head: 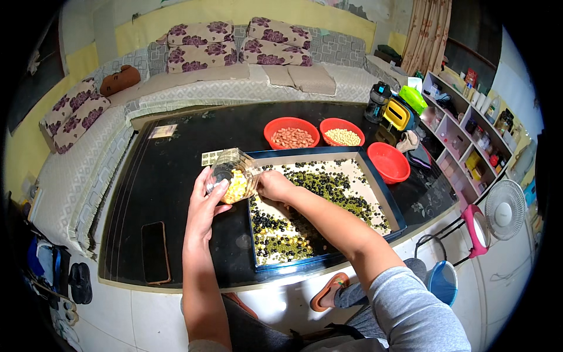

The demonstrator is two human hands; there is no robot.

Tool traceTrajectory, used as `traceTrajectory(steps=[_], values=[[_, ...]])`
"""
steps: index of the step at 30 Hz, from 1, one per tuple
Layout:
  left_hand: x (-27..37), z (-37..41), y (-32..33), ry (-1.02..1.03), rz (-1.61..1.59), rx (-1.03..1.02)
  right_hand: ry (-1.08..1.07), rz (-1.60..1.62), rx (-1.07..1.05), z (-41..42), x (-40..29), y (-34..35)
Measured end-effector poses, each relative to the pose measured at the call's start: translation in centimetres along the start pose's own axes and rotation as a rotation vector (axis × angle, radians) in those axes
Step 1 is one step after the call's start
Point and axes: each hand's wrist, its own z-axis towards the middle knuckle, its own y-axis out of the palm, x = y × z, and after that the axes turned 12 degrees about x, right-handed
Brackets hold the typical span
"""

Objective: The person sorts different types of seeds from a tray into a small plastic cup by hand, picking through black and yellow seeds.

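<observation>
A clear plastic container (251,163) with yellow corn kernels (237,185) inside is tilted in my left hand (206,198), over the left edge of a shallow dark blue box (382,189). Black beans, green mung beans and some yellow kernels lie scattered on the box's pale bottom. My right hand (275,187) is beside the container's rim at the box's left side, fingers bent together; whether they hold anything is hidden. Beyond the box stand a red basket of reddish-brown peanuts (292,138) and a red basket of pale beans (343,136). A red basket (388,163) is to the right.
A phone (155,253) lies at the black table's (184,193) near left. A dark bottle (378,102) and a yellow-and-blue case (398,115) stand at the far right. Shelves (468,132), a fan (504,210) and a blue bucket (442,283) are beyond the table's right side.
</observation>
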Motion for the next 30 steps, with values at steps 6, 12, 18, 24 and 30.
traceTrajectory(steps=[6, 12, 18, 24, 30], values=[[0.1, -0.3, 0.4, -0.014, 0.001, -0.021, 0.075, 0.080, -0.102, -0.6, 0.9, -1.5], [0.1, -0.1, 0.4, -0.008, -0.004, -0.020, 0.091, 0.161, 0.039, -1.6, -0.1, -1.4], [0.0, -0.2, 0.2, -0.005, 0.014, -0.017, -0.035, 0.017, -0.073, -0.8, -1.6, -0.6], [0.0, -0.1, 0.9, -0.025, 0.012, -0.029, -0.152, -0.082, -0.037, -1.1, 0.9, 0.9], [0.0, -0.3, 0.5, -0.014, 0.029, -0.038, -0.123, -0.102, -0.129, -3.2, 0.5, -2.9]])
